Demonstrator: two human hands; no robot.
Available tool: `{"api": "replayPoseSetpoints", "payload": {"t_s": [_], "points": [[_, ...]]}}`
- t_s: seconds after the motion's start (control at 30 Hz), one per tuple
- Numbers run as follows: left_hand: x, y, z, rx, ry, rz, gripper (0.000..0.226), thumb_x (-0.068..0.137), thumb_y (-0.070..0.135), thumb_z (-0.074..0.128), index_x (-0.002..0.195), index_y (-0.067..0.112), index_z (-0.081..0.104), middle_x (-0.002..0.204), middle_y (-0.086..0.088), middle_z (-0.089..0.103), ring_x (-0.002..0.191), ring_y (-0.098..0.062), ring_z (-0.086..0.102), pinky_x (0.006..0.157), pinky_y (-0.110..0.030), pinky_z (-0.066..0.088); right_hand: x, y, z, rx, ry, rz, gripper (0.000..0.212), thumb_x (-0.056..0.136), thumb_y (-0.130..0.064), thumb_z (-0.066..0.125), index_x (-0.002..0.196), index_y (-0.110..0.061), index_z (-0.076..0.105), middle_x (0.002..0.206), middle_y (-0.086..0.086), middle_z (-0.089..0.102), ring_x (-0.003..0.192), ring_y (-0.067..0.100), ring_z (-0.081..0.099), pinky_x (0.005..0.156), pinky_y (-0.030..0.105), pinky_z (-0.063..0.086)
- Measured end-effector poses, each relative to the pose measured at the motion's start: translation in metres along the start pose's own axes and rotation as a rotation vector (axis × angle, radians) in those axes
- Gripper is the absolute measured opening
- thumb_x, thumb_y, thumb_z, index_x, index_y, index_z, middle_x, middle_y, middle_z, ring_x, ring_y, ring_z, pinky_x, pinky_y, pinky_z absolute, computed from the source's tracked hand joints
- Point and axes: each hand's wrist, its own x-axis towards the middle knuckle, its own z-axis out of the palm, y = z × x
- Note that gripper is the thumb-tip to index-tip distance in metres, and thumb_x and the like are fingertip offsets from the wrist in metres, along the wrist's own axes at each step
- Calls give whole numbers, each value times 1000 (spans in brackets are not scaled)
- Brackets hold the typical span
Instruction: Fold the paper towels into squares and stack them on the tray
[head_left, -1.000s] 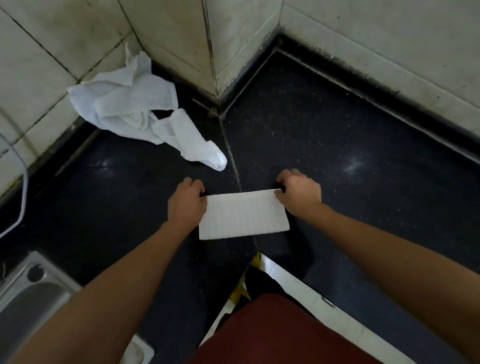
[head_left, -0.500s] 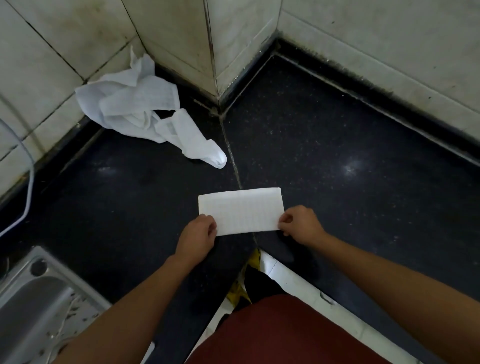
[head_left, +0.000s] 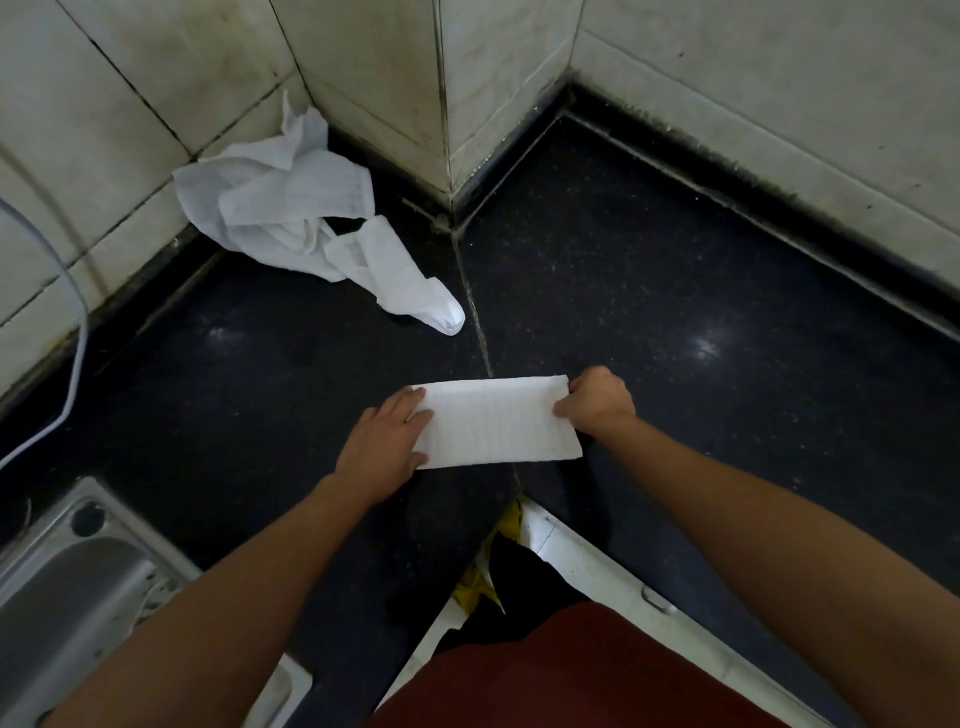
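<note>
1. Dark speckled counter (head_left: 675, 415) fills the view; a steel sink (head_left: 67, 587) sits nearest me, below my left forearm.
2. Between my hands lies the folded paper towel (head_left: 498, 423), a long rectangle flat on the counter, not yet square.
3. Left hand (head_left: 387, 444): fingers straight, pressing the towel's left end down.
4. Right hand (head_left: 597, 402): fingers curled, pinching the right end.
5. Judgement: carry the right end across to the left one, match the edges, then press the crease flat. The left hand should anchor against skew.
6. Beyond my left hand, well apart, a crumpled pile of towels (head_left: 291, 213) lies against the tiled wall (head_left: 753, 78).
7. No tray identified.
</note>
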Motion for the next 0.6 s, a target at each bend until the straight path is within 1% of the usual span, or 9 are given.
{"api": "replayPoseSetpoints", "payload": {"t_s": [0.07,0.13,0.2,0.3,0.33,0.4,0.5,0.6], "points": [[0,1,0,0,-5,3,62,89,31,63,143,16,39,159,-4,16,147,-21,11,111,-39,25,1,-1,-5,190,-59,73,36,74,-20,76,104,-4,63,103,12,66,89,27,64,69,34,55],[1,2,-1,3,-12,-2,62,89,33,61,144,17,37,159,-4,14,147,-20,10,113,-38,23,-4,-5,-11,428,-138,135,30,77,-10,74,103,-1,61,102,14,66,88,27,64,66,37,55],[0,2,-1,-54,23,-31,62,88,34,63,143,17,39,158,-5,18,145,-22,15,113,-39,24,-13,-10,-18,572,-224,147,23,80,-4,70,101,-1,60,102,15,67,85,24,65,62,36,54],[-7,-2,-3,-202,168,-137,57,85,31,67,136,14,48,150,-7,34,136,-25,33,108,-39,32,-26,-22,-25,589,-292,42,10,82,-6,69,89,-5,63,96,12,69,84,21,67,64,34,56],[-12,-6,-4,-240,208,-183,55,84,30,69,133,13,51,145,-8,39,131,-25,38,106,-38,35,-30,-30,-23,577,-305,2,9,82,-7,70,83,-7,61,93,10,69,83,20,67,65,33,57],[-22,-15,-5,-282,243,-254,52,84,28,70,130,10,54,136,-10,47,122,-26,45,100,-38,40,-38,-48,-15,542,-317,-55,16,81,-8,71,75,-10,57,83,7,66,75,18,66,61,30,56],[-41,-25,-6,-317,245,-333,49,84,27,70,128,11,55,128,-8,51,115,-25,49,95,-36,44,-43,-78,9,487,-343,-111,20,81,-7,72,74,-11,54,72,8,59,61,18,60,53,28,54],[-62,-30,-3,-367,242,-420,48,85,27,69,128,12,54,126,-5,50,115,-21,49,94,-34,45,-45,-104,42,422,-372,-130,18,80,-7,73,82,-10,55,78,11,61,60,19,62,53,30,56]]}}
